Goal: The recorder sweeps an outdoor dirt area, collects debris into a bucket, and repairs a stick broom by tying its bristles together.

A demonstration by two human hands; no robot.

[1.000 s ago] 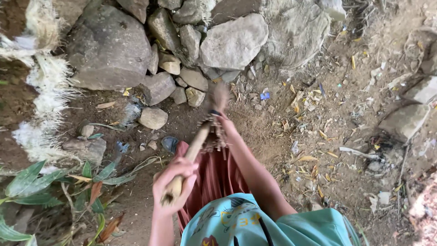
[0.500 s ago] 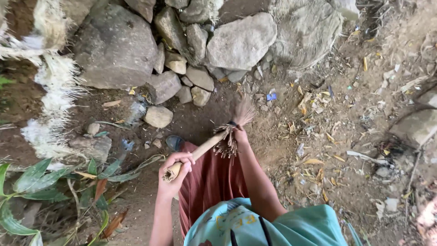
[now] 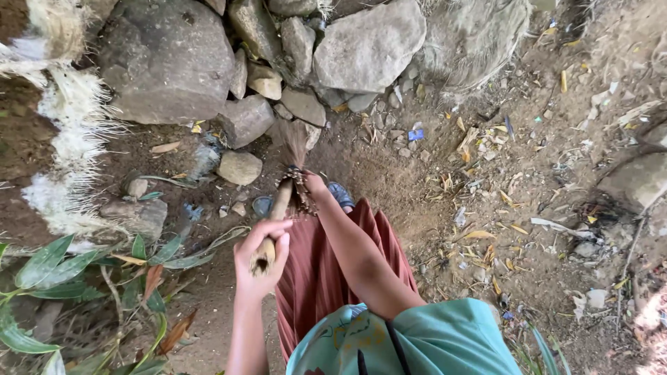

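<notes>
Two hands hold one short broom (image 3: pixel 281 208). Nearest to the camera, the left hand (image 3: pixel 260 253) has its fingers wrapped tight around the cut end of the wooden handle. A little farther, the right hand (image 3: pixel 314 185) grips the broom where the handle meets the bound fibres; its fingers are mostly hidden, so I cannot tell how they lie. The bristles (image 3: pixel 294 142) point away toward the dirt ground (image 3: pixel 389 173), just beside a small pale stone (image 3: pixel 239 167). Behind it stand big grey rocks (image 3: pixel 167 62).
</notes>
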